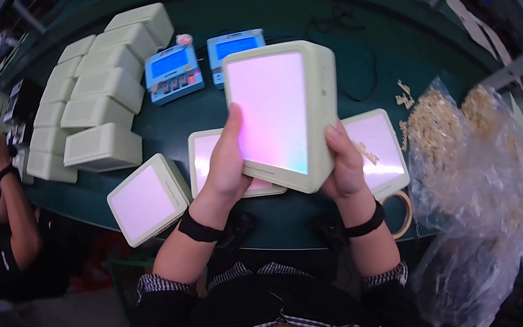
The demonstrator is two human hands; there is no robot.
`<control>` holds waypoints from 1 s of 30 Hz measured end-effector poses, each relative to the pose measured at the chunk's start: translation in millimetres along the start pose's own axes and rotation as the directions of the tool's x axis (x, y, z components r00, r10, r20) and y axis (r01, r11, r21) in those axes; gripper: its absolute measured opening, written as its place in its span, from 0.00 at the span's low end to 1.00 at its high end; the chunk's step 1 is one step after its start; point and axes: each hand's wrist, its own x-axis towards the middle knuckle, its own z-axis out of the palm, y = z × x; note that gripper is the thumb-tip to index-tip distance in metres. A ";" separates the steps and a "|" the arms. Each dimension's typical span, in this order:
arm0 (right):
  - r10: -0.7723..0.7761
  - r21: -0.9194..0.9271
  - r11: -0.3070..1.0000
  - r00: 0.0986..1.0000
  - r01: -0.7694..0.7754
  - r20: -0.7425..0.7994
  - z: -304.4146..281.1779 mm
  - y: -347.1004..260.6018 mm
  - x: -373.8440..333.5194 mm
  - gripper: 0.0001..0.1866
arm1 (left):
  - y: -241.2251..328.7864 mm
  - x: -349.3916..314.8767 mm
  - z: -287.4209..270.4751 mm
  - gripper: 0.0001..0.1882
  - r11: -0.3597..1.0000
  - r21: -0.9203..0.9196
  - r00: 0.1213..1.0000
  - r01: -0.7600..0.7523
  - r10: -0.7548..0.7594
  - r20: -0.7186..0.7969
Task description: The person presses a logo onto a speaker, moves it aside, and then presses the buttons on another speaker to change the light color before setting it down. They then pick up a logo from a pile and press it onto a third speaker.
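A cream box-shaped device [274, 111] with a shiny pink-white front panel is held up above the table, tilted. My left hand [227, 158] grips its lower left side, thumb on the panel's edge. At the lower right corner, my right hand [346, 164] is closed around the casing; some of its fingers are hidden behind. Beneath lie similar devices, panel up: one at left [149, 200], one partly covered by my left hand [204, 148], and one at right [384, 145] with small cream scraps [366, 153] on its panel. Black bands circle both my wrists.
Several cream boxes [95, 90] stand in rows at the back left. Two blue instruments with screens [173, 72] sit behind the held device. Clear plastic bags [478, 165] of small cream pieces and a tape roll [408, 212] are at right. Another person's arm [20, 220] shows at far left.
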 end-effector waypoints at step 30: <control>-0.691 -0.927 -0.291 0.722 -0.235 0.034 -248.1 -225.6 247.5 0.35 | -9.3 -4.5 -14.6 0.20 0.956 0.289 0.961 -0.052 -0.031 0.274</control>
